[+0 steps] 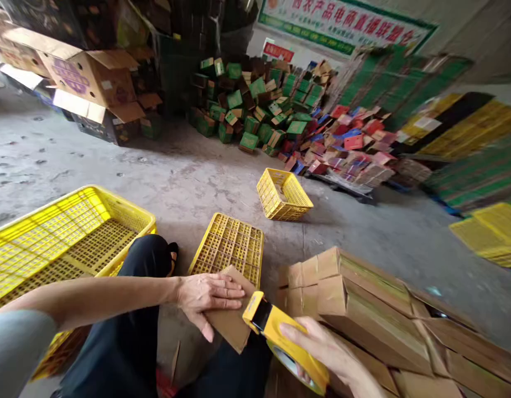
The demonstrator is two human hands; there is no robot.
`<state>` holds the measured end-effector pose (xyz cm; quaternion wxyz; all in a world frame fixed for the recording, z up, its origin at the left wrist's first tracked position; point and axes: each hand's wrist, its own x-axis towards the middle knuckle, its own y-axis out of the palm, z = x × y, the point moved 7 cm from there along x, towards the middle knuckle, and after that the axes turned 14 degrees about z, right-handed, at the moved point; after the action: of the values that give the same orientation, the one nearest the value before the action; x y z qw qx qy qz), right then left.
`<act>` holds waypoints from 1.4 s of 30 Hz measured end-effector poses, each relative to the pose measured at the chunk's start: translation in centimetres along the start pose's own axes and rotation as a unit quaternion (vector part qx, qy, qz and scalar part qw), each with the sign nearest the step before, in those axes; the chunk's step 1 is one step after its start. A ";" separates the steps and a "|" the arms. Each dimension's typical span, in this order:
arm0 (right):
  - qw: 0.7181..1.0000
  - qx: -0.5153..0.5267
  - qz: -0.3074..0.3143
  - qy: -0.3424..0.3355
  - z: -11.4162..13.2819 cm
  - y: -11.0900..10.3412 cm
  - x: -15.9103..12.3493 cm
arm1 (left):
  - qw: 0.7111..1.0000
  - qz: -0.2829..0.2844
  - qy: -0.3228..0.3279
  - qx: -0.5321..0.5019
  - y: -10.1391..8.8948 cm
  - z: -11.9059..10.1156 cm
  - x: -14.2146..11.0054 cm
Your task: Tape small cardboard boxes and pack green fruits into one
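Observation:
My left hand (pixel 209 296) lies flat on a small brown cardboard box (pixel 233 326), fingers stretched out toward the right. In my right hand (pixel 317 345) is a yellow tape dispenser (pixel 276 326) with a roll of tape in it. The dispenser's front end touches or nearly touches the right side of the box. Beneath and behind the box an upturned yellow plastic crate (pixel 233 243) stands between my legs. How the box rests at its lower side is hidden.
A large yellow crate (pixel 126 207) stands at my left. Bundled folded cartons (pixel 375 315) are stacked close at my right. Ahead on the concrete floor sits a smaller yellow crate (pixel 286 196). Farther back lie heaps of green boxes (pixel 251 124) and red boxes (pixel 354 142).

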<state>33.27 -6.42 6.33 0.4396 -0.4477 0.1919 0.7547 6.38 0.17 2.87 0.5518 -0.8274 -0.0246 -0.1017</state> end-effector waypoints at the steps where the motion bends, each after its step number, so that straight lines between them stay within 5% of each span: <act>1: 1.000 -0.001 0.001 -0.004 0.0 0.0 0.0 | 1.000 -0.001 -0.008 0.004 0.1 -0.3 0.2; 13: 0.999 -0.019 0.030 -0.021 -0.4 0.3 0.8 | 0.998 0.020 -0.063 0.020 1.4 -2.3 2.4; 42: 0.999 -0.017 0.044 -0.008 -2.5 -1.0 0.1 | 0.999 -0.005 -0.016 0.038 1.8 -2.0 1.9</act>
<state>35.36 -7.51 5.03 0.4001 -0.4403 0.1955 0.7796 8.25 -2.53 2.40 0.5821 -0.8071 -0.0412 -0.0901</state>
